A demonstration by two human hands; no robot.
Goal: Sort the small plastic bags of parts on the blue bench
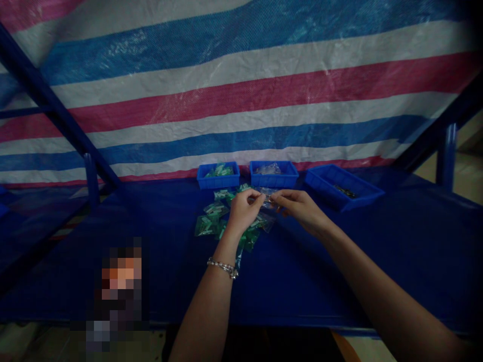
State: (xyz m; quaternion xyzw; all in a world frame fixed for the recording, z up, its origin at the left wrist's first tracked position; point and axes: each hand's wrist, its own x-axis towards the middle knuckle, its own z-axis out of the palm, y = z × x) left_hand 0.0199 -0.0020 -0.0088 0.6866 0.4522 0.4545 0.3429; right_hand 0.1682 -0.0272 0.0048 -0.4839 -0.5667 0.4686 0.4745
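Observation:
My left hand (pixel 243 211), with a silver bracelet at the wrist, is closed in a pinch above a loose pile of small clear bags with green and white pieces (pixel 215 210). Facing it, my right hand (pixel 300 207) also pinches, thumb against fingers. Between the fingertips of both hands is a small clear plastic bag (pixel 267 191), partly hidden by the fingers. Something thin shows at the fingertips, too small and dim to name. More of the filled bags lie under and beside my left wrist.
Along the back of the blue table (pixel 151 281) stand a blue bin of green-and-white bags (pixel 202 182), a blue bin of clear bags (pixel 256 181) and a blue bin with small metallic pieces (pixel 320 188). Behind hangs a striped tarp (pixel 241 105), between blue frame posts (pixel 62 118).

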